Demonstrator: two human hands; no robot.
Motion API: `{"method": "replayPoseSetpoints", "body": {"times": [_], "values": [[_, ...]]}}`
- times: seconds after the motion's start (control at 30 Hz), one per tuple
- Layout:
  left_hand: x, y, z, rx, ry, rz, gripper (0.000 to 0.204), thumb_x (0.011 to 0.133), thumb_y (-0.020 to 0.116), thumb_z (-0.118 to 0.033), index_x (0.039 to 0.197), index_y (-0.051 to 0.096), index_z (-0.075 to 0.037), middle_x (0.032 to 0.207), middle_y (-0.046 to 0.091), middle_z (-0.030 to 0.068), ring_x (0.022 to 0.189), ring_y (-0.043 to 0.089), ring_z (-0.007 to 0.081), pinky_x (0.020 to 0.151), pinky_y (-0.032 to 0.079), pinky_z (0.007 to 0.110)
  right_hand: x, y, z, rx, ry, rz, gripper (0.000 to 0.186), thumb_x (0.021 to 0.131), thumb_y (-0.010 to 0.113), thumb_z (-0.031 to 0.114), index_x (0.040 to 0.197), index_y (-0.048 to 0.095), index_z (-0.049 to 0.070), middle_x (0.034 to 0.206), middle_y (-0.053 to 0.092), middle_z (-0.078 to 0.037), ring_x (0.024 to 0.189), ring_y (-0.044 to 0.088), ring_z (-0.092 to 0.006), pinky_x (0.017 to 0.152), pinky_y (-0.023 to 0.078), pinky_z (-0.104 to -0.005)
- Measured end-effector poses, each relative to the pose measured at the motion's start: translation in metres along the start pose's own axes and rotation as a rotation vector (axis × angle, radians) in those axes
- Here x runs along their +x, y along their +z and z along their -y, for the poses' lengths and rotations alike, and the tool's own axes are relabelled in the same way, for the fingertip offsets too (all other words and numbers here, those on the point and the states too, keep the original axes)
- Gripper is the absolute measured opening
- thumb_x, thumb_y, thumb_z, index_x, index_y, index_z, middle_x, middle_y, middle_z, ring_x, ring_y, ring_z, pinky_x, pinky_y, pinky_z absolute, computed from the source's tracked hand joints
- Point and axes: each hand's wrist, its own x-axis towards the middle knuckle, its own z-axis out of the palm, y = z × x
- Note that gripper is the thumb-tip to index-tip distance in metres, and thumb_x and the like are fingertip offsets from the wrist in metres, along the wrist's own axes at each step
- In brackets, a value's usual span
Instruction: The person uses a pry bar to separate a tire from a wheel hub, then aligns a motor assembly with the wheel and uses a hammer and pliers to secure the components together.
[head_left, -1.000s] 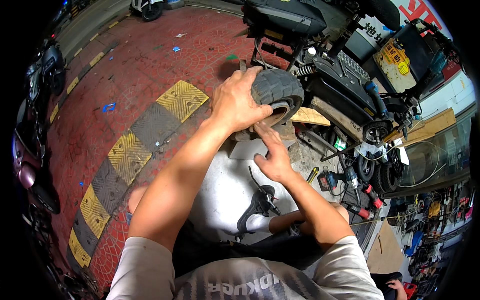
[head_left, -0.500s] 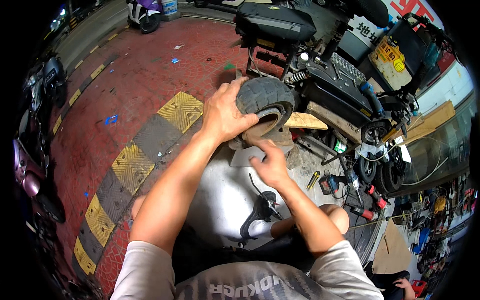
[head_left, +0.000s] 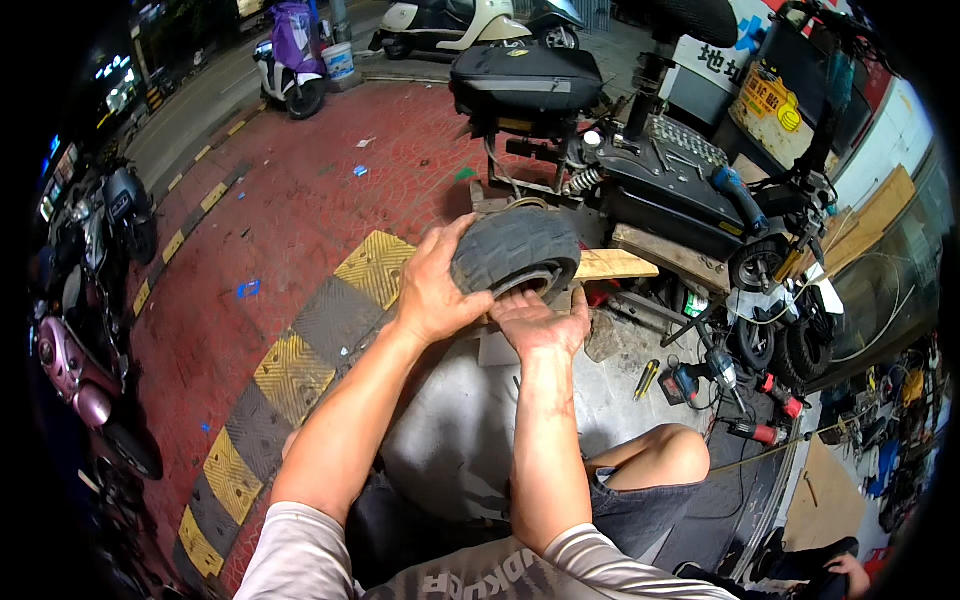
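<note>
My left hand point(head_left: 435, 285) grips the left side of a small knobby black tyre point(head_left: 510, 250) on a tilted wheel, its thumb at the lower edge. My right hand point(head_left: 540, 318) is turned palm up just below the wheel, fingers apart, their tips at the inside of the rim point(head_left: 534, 283) and partly hidden. Just right of the wheel a pale wooden board point(head_left: 615, 263) sticks out. Behind it stands a black electric scooter point(head_left: 670, 180) with a shock spring, loose wrenches and a blue power tool point(head_left: 738, 198) on its deck.
Yellow and black ramps point(head_left: 295, 368) cross red paving on my left, beside parked scooters point(head_left: 85, 380). At right lie a knife point(head_left: 646, 379), an impact driver point(head_left: 720, 365), red tools point(head_left: 760, 431) and spare tyres point(head_left: 805, 350). Another person's hand point(head_left: 850, 572) shows at bottom right.
The wheel and my left hand sit lower in the picture. My right hand has turned palm up beneath the rim, its arm more upright. The surroundings have shifted downward in view.
</note>
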Motion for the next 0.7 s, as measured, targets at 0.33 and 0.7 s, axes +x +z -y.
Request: {"method": "replayPoseSetpoints", "body": {"times": [0.33,0.7], "values": [[-0.007,0.004,-0.016,0.08,0.027,0.018,0.103,0.063,0.086,-0.034,0.157,0.056,-0.005,0.125,0.069,0.0204,0.114,0.071,0.041,0.102,0.057,0.047,-0.017,0.028,0.01,0.132,-0.027,0.089,0.09,0.101,0.049,0.07,0.165,0.048,0.007,0.174,0.044,-0.018,0.161,0.042,-0.0377,0.134,0.027,-0.0647],[-0.006,0.009,-0.014,0.127,0.007,-0.044,0.102,0.066,0.088,-0.038,0.158,0.056,-0.004,0.126,0.07,0.0218,0.116,0.072,0.0438,0.101,0.059,0.05,-0.001,-0.012,-0.026,-0.399,-0.259,0.439,0.053,0.093,0.058,0.014,0.144,0.061,0.0,0.147,0.068,-0.01,0.144,0.059,-0.0281,0.129,0.041,-0.0445]]}}
